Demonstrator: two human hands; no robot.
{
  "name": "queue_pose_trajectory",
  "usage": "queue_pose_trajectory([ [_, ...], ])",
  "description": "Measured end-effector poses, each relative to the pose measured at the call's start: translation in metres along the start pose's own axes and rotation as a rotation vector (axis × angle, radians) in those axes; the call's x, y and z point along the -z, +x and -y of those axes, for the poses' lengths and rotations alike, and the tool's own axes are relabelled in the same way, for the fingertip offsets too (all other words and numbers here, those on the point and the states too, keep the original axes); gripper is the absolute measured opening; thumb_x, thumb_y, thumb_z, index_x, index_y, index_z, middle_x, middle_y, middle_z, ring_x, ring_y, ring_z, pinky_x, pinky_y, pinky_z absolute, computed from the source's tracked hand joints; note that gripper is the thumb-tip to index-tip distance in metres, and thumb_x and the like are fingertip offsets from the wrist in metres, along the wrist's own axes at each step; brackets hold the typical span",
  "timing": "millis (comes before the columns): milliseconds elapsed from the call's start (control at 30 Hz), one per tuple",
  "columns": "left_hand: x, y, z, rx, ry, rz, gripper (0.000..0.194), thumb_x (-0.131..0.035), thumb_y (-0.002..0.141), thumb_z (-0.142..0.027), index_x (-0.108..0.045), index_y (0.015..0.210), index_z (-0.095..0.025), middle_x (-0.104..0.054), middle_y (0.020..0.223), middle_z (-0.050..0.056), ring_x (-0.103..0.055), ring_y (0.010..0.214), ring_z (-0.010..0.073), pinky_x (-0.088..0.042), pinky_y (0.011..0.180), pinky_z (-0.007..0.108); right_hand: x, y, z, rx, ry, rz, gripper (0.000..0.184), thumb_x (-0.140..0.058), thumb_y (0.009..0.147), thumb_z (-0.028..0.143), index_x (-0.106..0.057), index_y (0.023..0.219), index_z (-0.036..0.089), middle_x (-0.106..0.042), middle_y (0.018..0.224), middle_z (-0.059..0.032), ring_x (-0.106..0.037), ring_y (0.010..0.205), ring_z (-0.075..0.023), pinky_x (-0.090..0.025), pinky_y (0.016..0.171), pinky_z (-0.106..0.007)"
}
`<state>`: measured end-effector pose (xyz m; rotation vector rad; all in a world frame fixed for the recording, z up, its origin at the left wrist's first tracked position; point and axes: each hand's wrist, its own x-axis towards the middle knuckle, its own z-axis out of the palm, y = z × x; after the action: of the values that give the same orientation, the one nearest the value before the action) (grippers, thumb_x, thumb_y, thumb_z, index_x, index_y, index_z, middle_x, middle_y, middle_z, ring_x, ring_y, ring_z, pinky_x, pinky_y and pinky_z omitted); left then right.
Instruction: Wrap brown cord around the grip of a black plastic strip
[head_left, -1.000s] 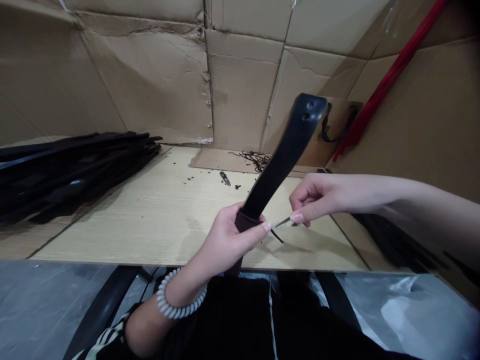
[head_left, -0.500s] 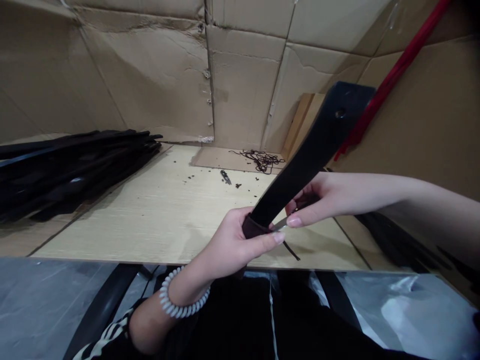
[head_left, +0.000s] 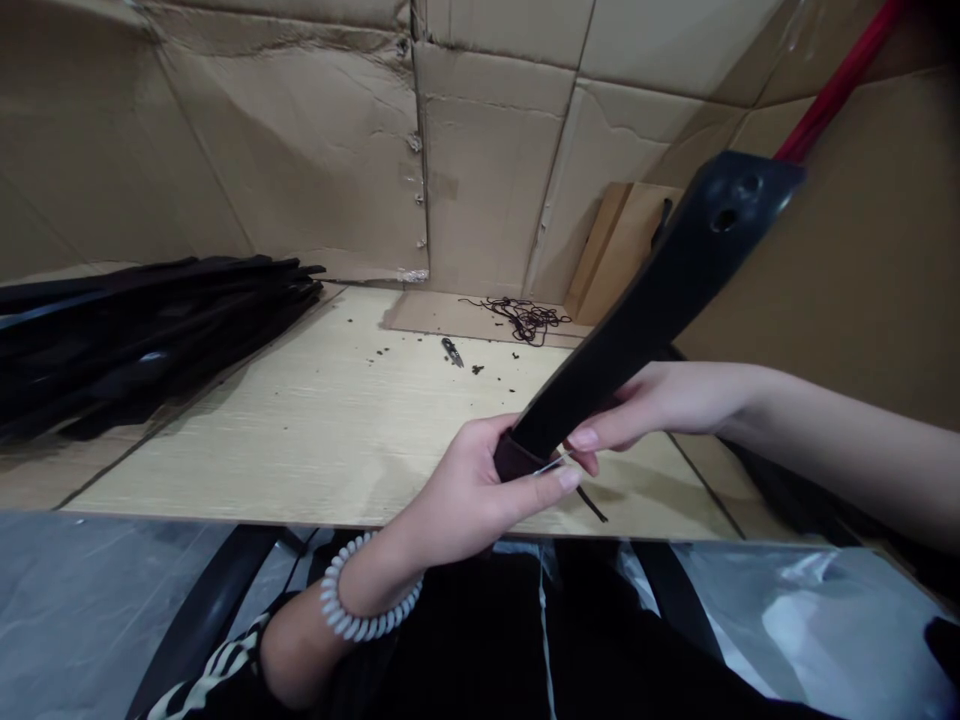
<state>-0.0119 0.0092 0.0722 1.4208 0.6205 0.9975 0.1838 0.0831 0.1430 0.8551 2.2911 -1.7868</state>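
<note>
Black strap (head_left: 645, 320) in left hand (head_left: 469, 490), blade (head_left: 551, 466) near right hand (head_left: 637, 400) half-hidden

We have a black leather strap (head_left: 652, 310) tilted up to the right above the worktop (head_left: 300, 430), two punched holes at its top end, a dark brown wrapped lower end (head_left: 517, 457). A thin steel blade (head_left: 551, 466) sits against that end, a thin black cord (head_left: 592, 504) just beside it.

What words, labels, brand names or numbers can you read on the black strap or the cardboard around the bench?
No readable text anywhere. The black strap shows two holes but no lettering, the cardboard wall shows only creases, and the small snips are too small to tell.
</note>
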Motion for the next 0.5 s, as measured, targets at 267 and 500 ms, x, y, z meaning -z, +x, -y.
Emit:
queue_pose_trajectory([
  [267, 0.0, -0.002, 0.0, -0.006, -0.007, -0.01, 0.011, -0.07, 0.087, -0.021, -0.073, 0.09, -0.01, -0.051, 0.054, -0.005, -0.041, 0.044, 0.0027, -0.03, 0.04, 0.015, -0.019, 0.0, -0.003, 0.011, 0.07, -0.077, 0.061, -0.062, 0.088, 0.064, -0.055, 0.078, 0.004, -0.037, 0.067, -0.0003, -0.027, 0.057, 0.0019, -0.02, 0.048, -0.01],
  [500, -0.003, 0.001, 0.003, -0.041, -0.078, 0.007, 0.005, -0.07, 0.085, -0.012, -0.07, 0.09, -0.012, -0.064, 0.071, -0.003, -0.044, 0.049, 0.0004, -0.033, 0.043, 0.012, -0.021, -0.004, 0.003, -0.048, -0.036, -0.175, 0.062, -0.064, 0.085, 0.065, -0.06, 0.08, 0.003, -0.047, 0.073, -0.0038, -0.041, 0.066, -0.0017, -0.03, 0.058, -0.012],
])
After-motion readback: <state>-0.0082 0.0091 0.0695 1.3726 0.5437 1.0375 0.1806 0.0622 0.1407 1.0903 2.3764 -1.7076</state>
